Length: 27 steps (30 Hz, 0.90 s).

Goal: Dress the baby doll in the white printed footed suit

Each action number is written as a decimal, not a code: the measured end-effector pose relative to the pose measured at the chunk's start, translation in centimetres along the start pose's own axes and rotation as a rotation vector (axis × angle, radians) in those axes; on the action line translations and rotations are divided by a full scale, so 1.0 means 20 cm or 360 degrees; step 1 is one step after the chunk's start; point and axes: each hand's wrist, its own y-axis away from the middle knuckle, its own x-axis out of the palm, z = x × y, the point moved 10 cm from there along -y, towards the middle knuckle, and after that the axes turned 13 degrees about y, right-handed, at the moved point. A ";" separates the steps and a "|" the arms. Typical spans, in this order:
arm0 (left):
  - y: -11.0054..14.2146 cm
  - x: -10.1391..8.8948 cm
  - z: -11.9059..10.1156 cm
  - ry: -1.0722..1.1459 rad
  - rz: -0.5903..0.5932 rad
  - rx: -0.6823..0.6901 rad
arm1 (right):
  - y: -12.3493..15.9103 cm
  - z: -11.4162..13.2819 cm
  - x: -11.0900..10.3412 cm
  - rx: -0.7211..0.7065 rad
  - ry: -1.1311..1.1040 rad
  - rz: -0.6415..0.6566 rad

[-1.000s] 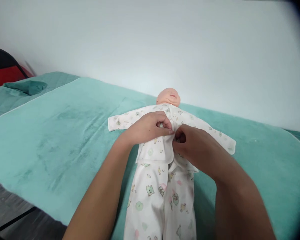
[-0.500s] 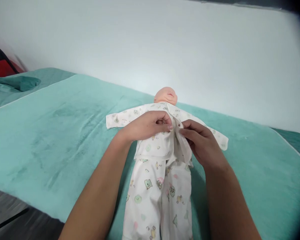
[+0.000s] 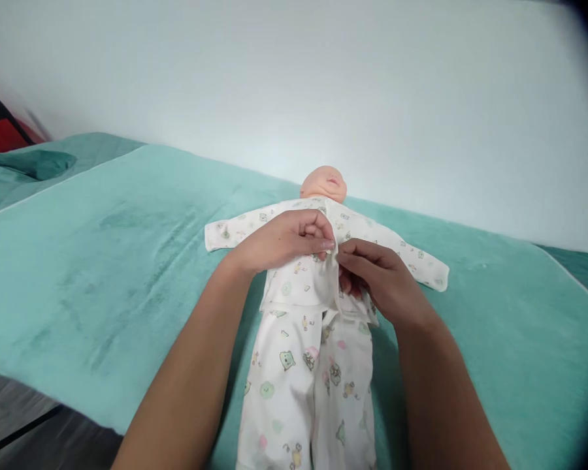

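The head camera is looking down on a shirt (image 3: 296, 287) that is lying on a doll (image 3: 322, 184), sleeves spreading to both sides and the long front edge (image 3: 336, 287) running from the neck toward the person. This edge is passing between the two hands, so neither is standing clearly nearer: the left hand (image 3: 289, 238) is reaching it from the left, the right hand (image 3: 379, 277) from the right, their fingertips nearly meeting across it. The left is pinching the cloth between thumb and forefinger, its other fingers curling in; the right is gripping the edge between thumb and forefinger, though its fingertips are hiding whatever fastening may be there. Just below the shirt, printed trousers (image 3: 279, 378) are covering the doll's legs and running out of view. Around the doll, a green blanket (image 3: 102, 274) is spreading, with a white wall (image 3: 225, 85) rising behind and a red and black object (image 3: 0, 134) showing at far left.
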 end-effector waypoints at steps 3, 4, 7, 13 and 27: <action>0.00 0.00 0.01 0.0023 0.0017 -0.0006 | -0.01 -0.01 -0.01 -0.0008 -0.0115 -0.0022; 0.00 0.00 0.01 0.0012 0.0021 -0.0008 | -0.01 -0.01 -0.01 -0.0008 -0.0117 -0.0033; 0.00 0.01 0.00 -0.0075 0.0025 -0.0007 | -0.02 -0.02 -0.01 0.0006 -0.0053 -0.0062; 0.02 0.03 -0.03 -0.0299 -0.0070 -0.0055 | -0.01 -0.01 -0.01 0.0022 0.0009 -0.0092; 0.03 0.01 -0.01 -0.0078 -0.0104 -0.0028 | -0.01 0.00 -0.01 0.0020 0.0035 -0.0065</action>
